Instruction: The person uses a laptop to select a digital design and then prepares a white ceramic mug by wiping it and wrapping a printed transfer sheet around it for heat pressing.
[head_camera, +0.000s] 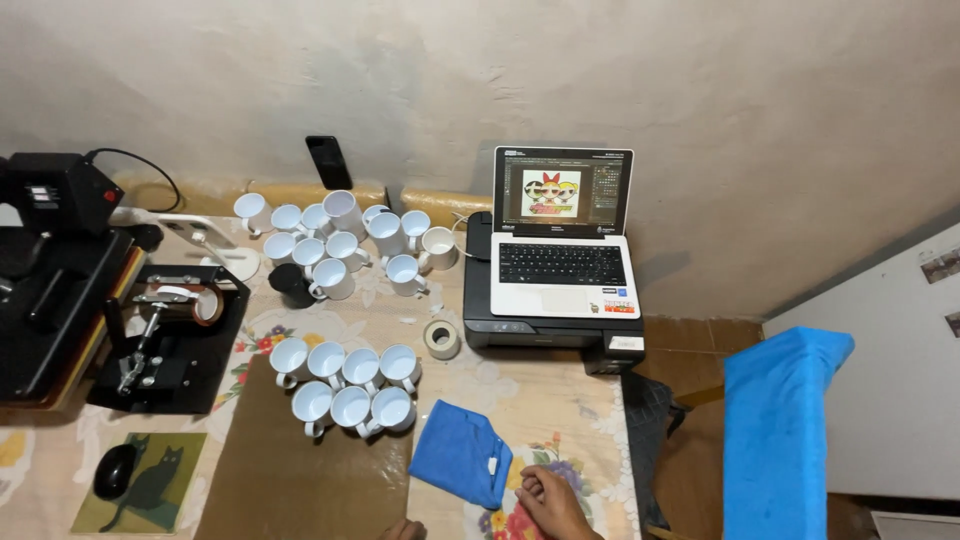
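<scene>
The desk (560, 400), covered with a floral cloth, runs along a pale plastered wall (500, 70) and carries nearly everything in view. At its far left sits a large black heat press (50, 270), and just beside that a smaller black mug press (170, 335) with a brown cylinder clamped in it. A brown cardboard sheet (290, 470) lies flat on the near part of the desk. Off the right edge stands a tall shape draped in bright blue fabric (780, 430). A white laptop (562, 232) with a cartoon picture on its lit screen rests on top of a black printer (540, 335). Behind the middle of the desk a cluster of white mugs (335, 245) stands upright near the wall, with a dark phone (328, 162) propped against the wall behind them; a second group of white mugs (350, 385) stands at the far edge of the cardboard. A folded blue cloth (460, 455) lies on the desk just right of the cardboard. The right hand (552, 498) rests on the desk just beside the cloth's near right corner, fingers curled loosely and holding nothing. Only a sliver of the left hand (404, 529) shows at the bottom edge, so I cannot tell how it is set. A cat-printed mouse pad (150, 485) with a black mouse (114, 470) lies at the near left, and a roll of tape (441, 338) sits in front of the printer
</scene>
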